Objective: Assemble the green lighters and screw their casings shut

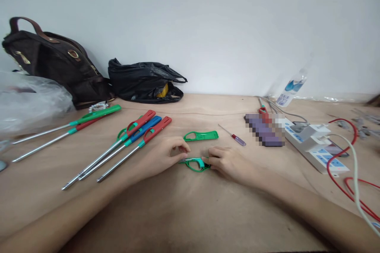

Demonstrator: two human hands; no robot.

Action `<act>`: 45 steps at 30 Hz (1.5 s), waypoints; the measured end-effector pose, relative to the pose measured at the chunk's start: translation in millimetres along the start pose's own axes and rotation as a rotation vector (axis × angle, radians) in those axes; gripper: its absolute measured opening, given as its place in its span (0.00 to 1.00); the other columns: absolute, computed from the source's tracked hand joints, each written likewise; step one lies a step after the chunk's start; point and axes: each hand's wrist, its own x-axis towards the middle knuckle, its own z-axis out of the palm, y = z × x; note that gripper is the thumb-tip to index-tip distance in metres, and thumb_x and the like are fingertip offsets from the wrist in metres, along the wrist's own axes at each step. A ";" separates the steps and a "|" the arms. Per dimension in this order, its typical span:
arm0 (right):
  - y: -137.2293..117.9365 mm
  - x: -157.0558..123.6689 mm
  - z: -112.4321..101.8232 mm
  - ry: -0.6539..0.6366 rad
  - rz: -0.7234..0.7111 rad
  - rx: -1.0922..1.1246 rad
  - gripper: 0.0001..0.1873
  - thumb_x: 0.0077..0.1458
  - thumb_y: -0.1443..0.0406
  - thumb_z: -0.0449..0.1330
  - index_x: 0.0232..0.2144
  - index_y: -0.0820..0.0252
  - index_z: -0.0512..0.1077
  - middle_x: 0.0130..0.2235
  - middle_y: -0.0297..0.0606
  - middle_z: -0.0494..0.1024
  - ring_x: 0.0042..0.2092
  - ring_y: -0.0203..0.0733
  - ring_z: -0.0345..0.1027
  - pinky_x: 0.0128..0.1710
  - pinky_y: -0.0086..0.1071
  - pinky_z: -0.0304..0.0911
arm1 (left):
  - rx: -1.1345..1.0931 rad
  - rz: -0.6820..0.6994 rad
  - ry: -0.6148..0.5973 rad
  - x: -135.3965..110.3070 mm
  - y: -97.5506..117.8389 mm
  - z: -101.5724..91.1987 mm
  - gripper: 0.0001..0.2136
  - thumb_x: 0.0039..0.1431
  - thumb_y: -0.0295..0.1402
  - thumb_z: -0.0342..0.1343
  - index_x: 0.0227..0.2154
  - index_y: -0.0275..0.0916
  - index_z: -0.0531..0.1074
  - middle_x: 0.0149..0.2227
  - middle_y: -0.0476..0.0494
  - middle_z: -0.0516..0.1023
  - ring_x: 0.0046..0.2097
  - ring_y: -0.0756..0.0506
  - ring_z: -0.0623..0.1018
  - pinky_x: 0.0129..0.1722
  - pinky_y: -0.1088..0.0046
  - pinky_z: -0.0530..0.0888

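**Both hands on a green handle piece at mid-tabletop**

The green handle piece [196, 164] lies low on the tabletop [190, 213] and serves as the reference point.

The left hand [166, 155] meets its left end. The grip there is narrow, with the fingertips drawn together on a thin metal part that projects from the piece. The right hand [226, 162] meets its right end, with curled fingers pinched on the dark tip. Both forearms rest on the tabletop.

- Just behind the piece: a separate green shell [201, 136], lying flat and untouched.
- Behind and right of it: a small screwdriver [235, 137] with a purple handle.
- Left of the piece, near the left hand: three long lighters [139, 134], two red and one blue, side by side with their metal tubes pointing away to the left.
- Further left: two more long lighters [89, 120], one green and one red.
- Well right of the piece: a white power strip [314, 144] with plugs in it, and a red cable [341, 178].
- Far behind, against the wall: a black plastic bag [145, 81], a brown handbag [53, 63] and a tilted water bottle [291, 87].
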 end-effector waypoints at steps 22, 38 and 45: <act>0.3 0.2 3.4 -0.022 0.029 0.030 0.15 0.62 0.70 0.54 0.49 0.61 0.74 0.41 0.44 0.75 0.38 0.44 0.71 0.38 0.35 0.66 | 0.423 0.154 -0.098 -6.8 6.0 3.4 0.12 0.61 0.24 0.45 0.22 0.36 0.64 0.29 0.47 0.68 0.31 0.48 0.70 0.28 0.73 0.63; 29.2 18.6 -12.9 0.025 0.240 0.610 0.11 0.60 0.68 0.55 0.40 0.61 0.77 0.37 0.38 0.79 0.33 0.38 0.69 0.32 0.31 0.62 | 0.537 0.133 -0.102 -8.7 5.2 12.3 0.11 0.62 0.23 0.45 0.25 0.36 0.67 0.31 0.45 0.70 0.32 0.48 0.70 0.29 0.74 0.64; 52.6 42.8 10.6 0.136 0.206 -0.177 0.12 0.57 0.68 0.59 0.45 0.65 0.73 0.48 0.50 0.73 0.49 0.52 0.63 0.48 0.42 0.59 | 0.532 0.131 -0.083 -11.6 4.8 14.0 0.12 0.63 0.24 0.44 0.25 0.37 0.66 0.30 0.45 0.70 0.32 0.47 0.69 0.29 0.73 0.64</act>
